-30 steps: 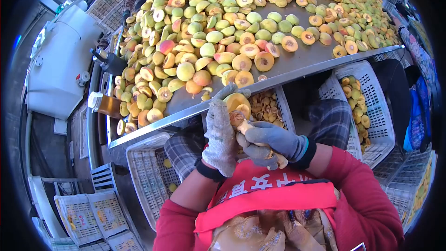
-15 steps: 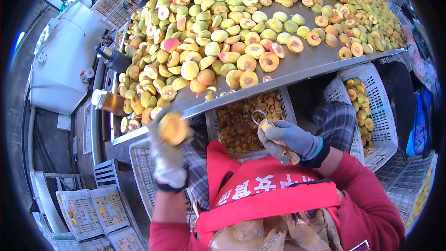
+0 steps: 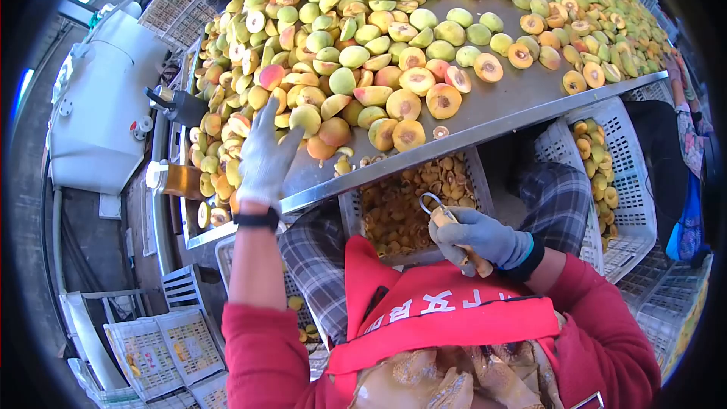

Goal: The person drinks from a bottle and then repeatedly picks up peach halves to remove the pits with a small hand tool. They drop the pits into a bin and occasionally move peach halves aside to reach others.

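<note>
My left hand (image 3: 265, 153), in a pale glove, reaches over the near left edge of the steel table with fingers spread. Its fingertips are right at a yellow-green peach half (image 3: 305, 120) in the heap of halved peaches (image 3: 353, 56); no fruit shows in its grasp. Over my lap, my right hand (image 3: 485, 237), in a grey glove, is wrapped round the wooden handle of a pitting knife (image 3: 433, 203). The knife's curved metal loop points up and left. Below the table edge, a crate (image 3: 485, 182) holds brown-orange pits and scraps.
The metal table rim (image 3: 469, 133) runs slanting in front of me. A white crate of peach halves (image 3: 632, 174) stands at my right, another crate (image 3: 227, 257) by my left leg. A jar of amber liquid (image 3: 182, 180) and a dark flask (image 3: 185, 105) stand at the table's left.
My left hand has moved forward from beside my lap to the heap, and the peach half it held is gone from it. My right hand stays nearly in place with the pitting knife.
</note>
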Action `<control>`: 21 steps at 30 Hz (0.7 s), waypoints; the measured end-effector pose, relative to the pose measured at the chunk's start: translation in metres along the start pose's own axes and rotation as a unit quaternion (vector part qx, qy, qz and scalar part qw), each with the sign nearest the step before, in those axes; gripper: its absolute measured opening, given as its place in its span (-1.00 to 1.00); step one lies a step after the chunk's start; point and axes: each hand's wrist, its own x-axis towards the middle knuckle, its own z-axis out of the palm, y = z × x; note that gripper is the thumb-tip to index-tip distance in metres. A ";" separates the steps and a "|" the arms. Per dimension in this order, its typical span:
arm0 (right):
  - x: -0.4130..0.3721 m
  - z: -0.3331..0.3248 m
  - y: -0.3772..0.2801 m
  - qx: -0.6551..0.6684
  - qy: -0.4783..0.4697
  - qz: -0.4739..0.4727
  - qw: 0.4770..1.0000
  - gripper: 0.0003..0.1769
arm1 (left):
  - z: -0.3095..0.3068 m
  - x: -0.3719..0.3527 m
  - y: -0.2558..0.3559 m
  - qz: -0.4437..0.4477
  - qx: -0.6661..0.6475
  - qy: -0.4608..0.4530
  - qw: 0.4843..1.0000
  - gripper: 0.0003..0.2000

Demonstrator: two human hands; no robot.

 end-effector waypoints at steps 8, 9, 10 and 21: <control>-0.004 0.006 0.009 -0.030 -0.002 -0.009 1.000 -0.76 | 0.059 0.009 -0.019 -0.059 -0.163 -0.039 0.984 -0.39; -0.004 0.007 0.008 -0.039 -0.002 -0.014 0.999 -0.76 | 0.060 0.003 -0.025 -0.071 -0.279 -0.017 0.957 -0.40; -0.003 0.008 0.008 -0.046 -0.002 -0.019 0.999 -0.76 | 0.041 -0.007 -0.009 -0.119 -0.419 -0.014 0.900 -0.42; 0.005 0.071 -0.045 -0.284 0.083 -0.194 0.935 -0.82 | 0.003 -0.102 0.091 -0.194 -0.874 -0.079 0.439 -0.47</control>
